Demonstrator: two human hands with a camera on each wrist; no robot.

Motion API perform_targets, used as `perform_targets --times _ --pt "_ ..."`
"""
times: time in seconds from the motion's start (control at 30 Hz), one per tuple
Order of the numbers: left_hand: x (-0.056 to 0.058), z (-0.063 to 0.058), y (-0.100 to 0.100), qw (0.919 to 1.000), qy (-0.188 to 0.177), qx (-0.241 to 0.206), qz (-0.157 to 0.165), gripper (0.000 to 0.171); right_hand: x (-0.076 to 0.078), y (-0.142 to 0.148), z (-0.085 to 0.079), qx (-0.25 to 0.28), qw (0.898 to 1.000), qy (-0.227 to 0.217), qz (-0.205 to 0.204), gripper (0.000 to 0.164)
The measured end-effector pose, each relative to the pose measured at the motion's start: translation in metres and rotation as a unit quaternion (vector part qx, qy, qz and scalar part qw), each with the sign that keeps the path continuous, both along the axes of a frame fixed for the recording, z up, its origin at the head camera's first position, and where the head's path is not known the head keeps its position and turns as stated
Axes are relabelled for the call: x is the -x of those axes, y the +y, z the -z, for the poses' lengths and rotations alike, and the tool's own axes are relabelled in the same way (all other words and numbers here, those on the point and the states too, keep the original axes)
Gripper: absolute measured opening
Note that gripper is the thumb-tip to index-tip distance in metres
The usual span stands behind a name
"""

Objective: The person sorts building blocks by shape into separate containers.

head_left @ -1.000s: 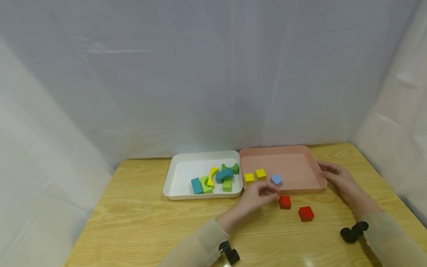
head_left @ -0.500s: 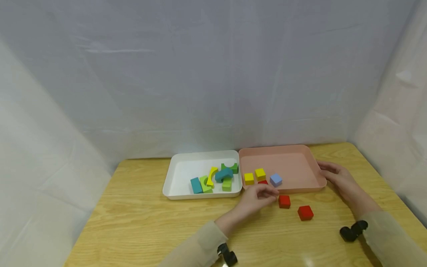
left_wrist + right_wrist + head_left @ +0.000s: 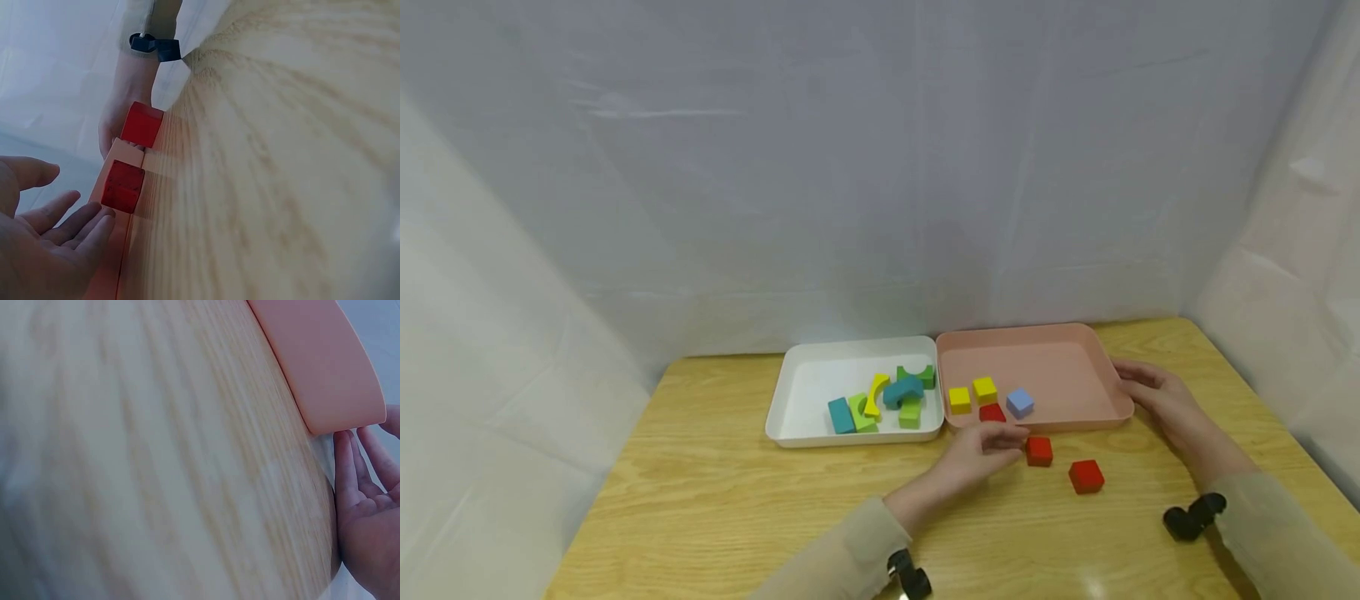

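My left hand (image 3: 973,457) hovers just in front of the pink tray (image 3: 1037,354), fingers relaxed and holding nothing. Its fingertips are right beside a red cube (image 3: 1039,451) on the table. A second red cube (image 3: 1086,476) lies farther right and nearer the front. Inside the pink tray are two yellow cubes (image 3: 959,400), a pale blue cube (image 3: 1020,403) and a red block (image 3: 992,412) partly hidden by the front rim. At the tray's right end, my right hand (image 3: 1165,408) touches the outer wall; the right wrist view shows its straight fingers (image 3: 345,465) against that end.
A white tray (image 3: 808,379) stands against the pink tray's left side. It holds several blocks, among them a teal block (image 3: 842,416), a yellow arch (image 3: 876,397) and a dark green arch (image 3: 927,377). White sheeting (image 3: 880,167) hangs behind the wooden table (image 3: 722,500).
The left hand has drawn slightly back toward the front, and the red block inside the pink tray has come into view behind it. The right hand stays at the tray's end.
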State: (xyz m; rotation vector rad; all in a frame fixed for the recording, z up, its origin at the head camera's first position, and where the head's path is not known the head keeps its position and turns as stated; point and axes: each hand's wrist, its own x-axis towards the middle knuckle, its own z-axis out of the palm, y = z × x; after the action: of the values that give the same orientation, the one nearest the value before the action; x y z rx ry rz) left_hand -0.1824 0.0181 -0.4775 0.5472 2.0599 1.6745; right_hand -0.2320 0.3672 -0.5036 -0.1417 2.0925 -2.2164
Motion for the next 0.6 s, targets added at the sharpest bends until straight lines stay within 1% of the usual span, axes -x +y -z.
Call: perform_targets --times 0.2,0.47,0.6 --pt "0.0003 0.0027 0.0009 0.9998 0.002 0.015 0.010 0.035 -0.0002 0.0002 0.0000 0.000 1.000 0.003 -0.004 0.034" --pt "0.0026 0.0038 0.0024 0.9985 0.007 0.052 0.018 0.039 0.0018 -0.0005 -0.0008 0.002 1.000 -0.010 0.001 0.036" --pt "0.0046 0.0046 0.0044 0.9978 0.011 0.062 0.023 0.041 0.0023 -0.0003 -0.0001 0.013 1.000 -0.011 -0.002 0.039"
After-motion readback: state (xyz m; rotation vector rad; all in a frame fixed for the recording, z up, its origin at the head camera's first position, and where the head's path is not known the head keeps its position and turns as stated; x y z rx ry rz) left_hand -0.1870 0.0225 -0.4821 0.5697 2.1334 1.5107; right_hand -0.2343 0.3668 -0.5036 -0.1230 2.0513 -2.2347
